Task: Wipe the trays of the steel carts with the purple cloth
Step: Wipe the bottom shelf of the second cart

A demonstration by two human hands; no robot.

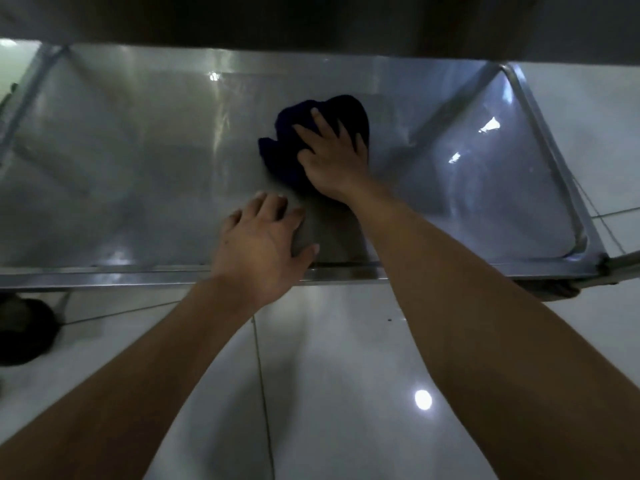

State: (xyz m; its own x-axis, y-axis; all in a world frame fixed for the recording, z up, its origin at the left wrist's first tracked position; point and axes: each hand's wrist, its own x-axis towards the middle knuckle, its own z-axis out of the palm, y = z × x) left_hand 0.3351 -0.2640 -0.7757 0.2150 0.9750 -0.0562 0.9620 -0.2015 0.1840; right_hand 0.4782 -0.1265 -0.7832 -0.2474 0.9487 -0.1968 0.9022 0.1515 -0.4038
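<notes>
A shiny steel cart tray spans the view, seen from above, with a raised rim along its near edge. A dark purple cloth lies bunched near the tray's middle. My right hand presses flat on the cloth with fingers spread, covering its near right part. My left hand rests on the tray floor just inside the near rim, fingers loosely spread, holding nothing. It sits a little in front and left of the cloth.
A dark upper shelf overhangs the tray's far side. The tray's right end curves up to a rim. Glossy white floor tiles lie below, and a dark round object sits on the floor at left.
</notes>
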